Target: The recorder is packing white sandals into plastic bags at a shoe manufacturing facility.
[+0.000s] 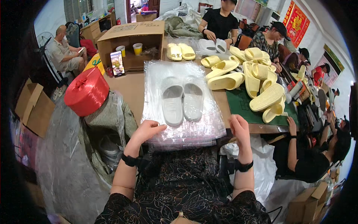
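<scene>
A pair of light grey slide slippers [173, 106] lies side by side, seemingly under clear film, on a stack of clear plastic bags [154, 80] in front of me. My left hand [148, 131] is at the stack's near left edge, its fingers stretched toward the slippers and apparently holding nothing. On the other side, my right hand [239, 128] is raised just beyond the stack's right edge. Its fingers are loosely bent and apart, with nothing visible in them. Both hands are clear of the slippers.
Pale yellow slippers [266, 97] are heaped on a green mat [242, 106] to the right. A cardboard box [130, 31], a phone [116, 63] and a red twine roll [87, 91] stand left. Across the table, a person [220, 24] handles white slippers [212, 46]. Other people sit at right.
</scene>
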